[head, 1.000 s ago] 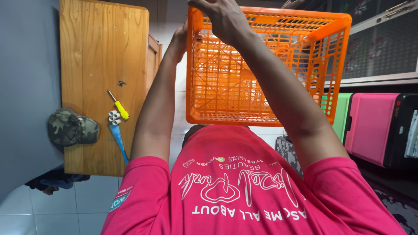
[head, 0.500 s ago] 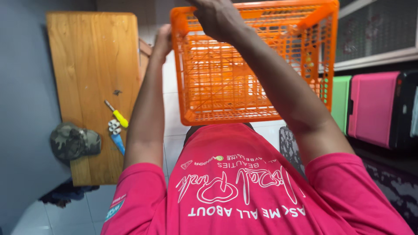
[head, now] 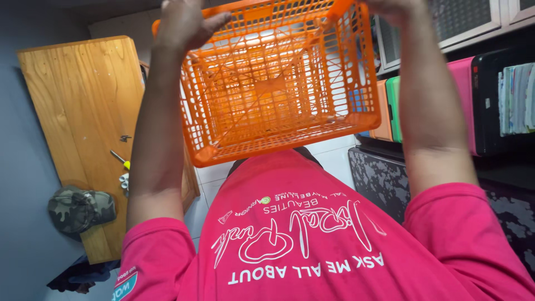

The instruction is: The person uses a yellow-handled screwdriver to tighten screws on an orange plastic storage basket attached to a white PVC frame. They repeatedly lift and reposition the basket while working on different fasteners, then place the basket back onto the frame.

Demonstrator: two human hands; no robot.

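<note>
Wooden worktop (head: 78,106) stands at one side, with a camouflage cap (head: 81,209) and small tools on it. Both hands are closed on the rim of an orange plastic crate (head: 278,83), the left hand (head: 186,22) and the right hand (head: 390,6), held up above the pink shirt (head: 312,239).

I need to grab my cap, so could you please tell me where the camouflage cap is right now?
In the head view, the camouflage cap lies at the lower left, on the wooden table, just left of the person's left arm and near the small yellow-handled tool.
</note>
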